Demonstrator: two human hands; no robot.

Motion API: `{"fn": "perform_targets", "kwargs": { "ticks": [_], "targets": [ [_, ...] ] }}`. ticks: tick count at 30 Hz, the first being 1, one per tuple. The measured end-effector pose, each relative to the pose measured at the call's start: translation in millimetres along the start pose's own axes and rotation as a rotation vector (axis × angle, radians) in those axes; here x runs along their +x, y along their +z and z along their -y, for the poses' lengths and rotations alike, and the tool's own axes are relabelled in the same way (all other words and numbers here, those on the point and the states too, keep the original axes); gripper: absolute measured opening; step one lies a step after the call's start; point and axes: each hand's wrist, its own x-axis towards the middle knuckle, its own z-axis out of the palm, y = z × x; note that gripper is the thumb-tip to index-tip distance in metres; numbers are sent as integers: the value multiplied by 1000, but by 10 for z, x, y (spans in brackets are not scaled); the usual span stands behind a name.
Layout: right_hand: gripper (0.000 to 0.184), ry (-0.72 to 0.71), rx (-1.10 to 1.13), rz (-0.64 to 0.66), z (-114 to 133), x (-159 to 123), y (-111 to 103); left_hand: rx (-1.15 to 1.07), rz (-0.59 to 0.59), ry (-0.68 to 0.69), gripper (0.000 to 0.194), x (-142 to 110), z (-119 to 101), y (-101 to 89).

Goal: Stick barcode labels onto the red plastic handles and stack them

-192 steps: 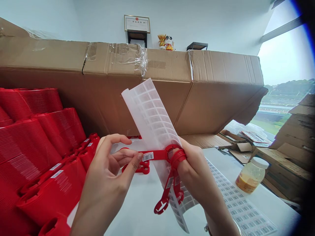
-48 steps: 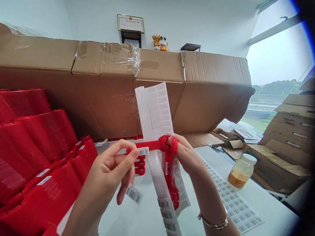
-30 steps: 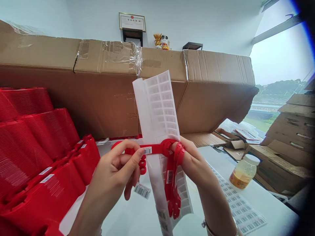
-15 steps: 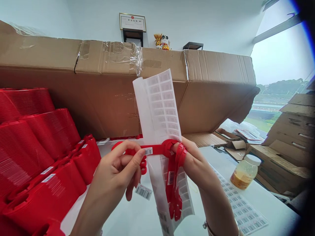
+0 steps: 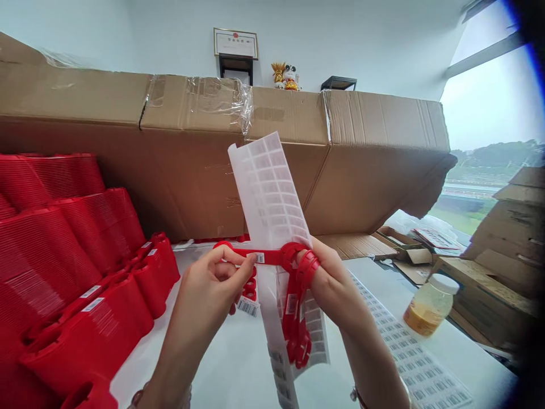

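Observation:
A red plastic strap (image 5: 272, 257) stretches level between my hands, with a small white barcode label (image 5: 259, 258) on it. My left hand (image 5: 217, 278) pinches the strap at its left part, thumb tip at the label's edge. My right hand (image 5: 330, 281) is closed around the strap's looped end and several more red straps (image 5: 293, 326), which dangle below and carry labels too. That same hand grips a curled, translucent white label sheet (image 5: 272, 187) standing behind the straps. Below my left fingers shows another barcode label (image 5: 248, 307), beside red rings partly hidden by the hand.
Stacks of red plastic pieces (image 5: 85, 318) fill the left side. A long cardboard box (image 5: 191, 176) spans the back. On the white table (image 5: 230, 369), a barcode label sheet (image 5: 409, 346) and a jar with yellow contents (image 5: 430, 307) stand right, near cardboard boxes (image 5: 481, 284).
My left thumb has shifted slightly right along the strap, towards the label. The lower barcode label now sits higher and is partly covered. The sheet's top leans further left.

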Motion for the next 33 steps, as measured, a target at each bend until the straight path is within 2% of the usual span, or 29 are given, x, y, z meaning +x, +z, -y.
{"fn": "perform_targets", "kwargs": {
  "ticks": [3,6,7,11,15,17,22,25,31,33],
  "targets": [
    [22,7,38,-24,-28,35,9,61,-108,4,57,95,59,-52],
    [23,23,54,-41,-53,66,18,193,-179,9,55,128,72,-74],
    [23,40,59,-51,-61,74,27,177,-168,4,55,119,65,-57],
    [20,96,102,-86,-84,93,97,-117,-88,-10,54,59,47,99],
    [20,83,128,-63,-84,83,186,-140,-312,175,43,80,105,204],
    [21,75,137,-39,-71,71,217,-139,-383,227,38,106,143,207],
    [23,67,127,-53,-28,29,250,-98,-344,280,44,112,193,165],
    [24,56,80,-54,-19,-1,263,-42,-371,328,52,119,200,166],
    [22,39,132,20,-25,-16,279,-150,-329,317,82,154,183,219],
    [22,29,140,35,-26,0,248,-188,-314,311,81,130,146,182]
  ]
}}
